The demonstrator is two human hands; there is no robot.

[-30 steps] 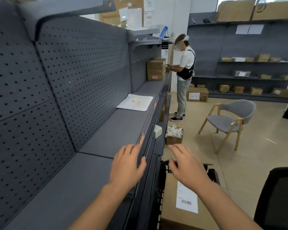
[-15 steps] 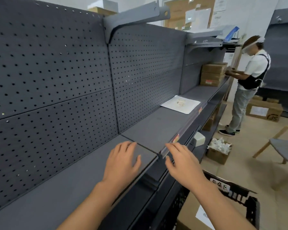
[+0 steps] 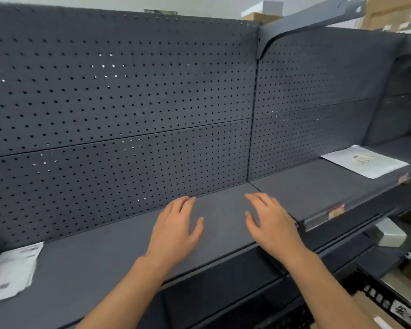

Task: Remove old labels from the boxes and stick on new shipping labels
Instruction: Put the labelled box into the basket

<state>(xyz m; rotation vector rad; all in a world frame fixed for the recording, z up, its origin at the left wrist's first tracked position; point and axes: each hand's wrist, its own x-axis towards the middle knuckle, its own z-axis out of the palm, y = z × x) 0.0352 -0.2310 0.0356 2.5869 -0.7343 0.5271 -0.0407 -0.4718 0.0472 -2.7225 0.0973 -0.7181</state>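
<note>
Left hand [image 3: 176,230]: we hold it flat, empty, over the shelf [image 3: 100,269].
Right hand [image 3: 273,225]: flat, empty, at the shelf's front edge.
Paper sheet [image 3: 365,161]: shelf's far right.

One head-worn wide-angle camera looks forward and down, facing the dark pegboard back panel [image 3: 128,91] at close range. The shelf [image 3: 105,262] crosses the lower frame. The left hand [image 3: 176,229] and right hand [image 3: 273,224] enter from the bottom edge.

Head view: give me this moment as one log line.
left hand open above shelf | right hand open above shelf | nothing held | papers far left | white sheet far right
</note>
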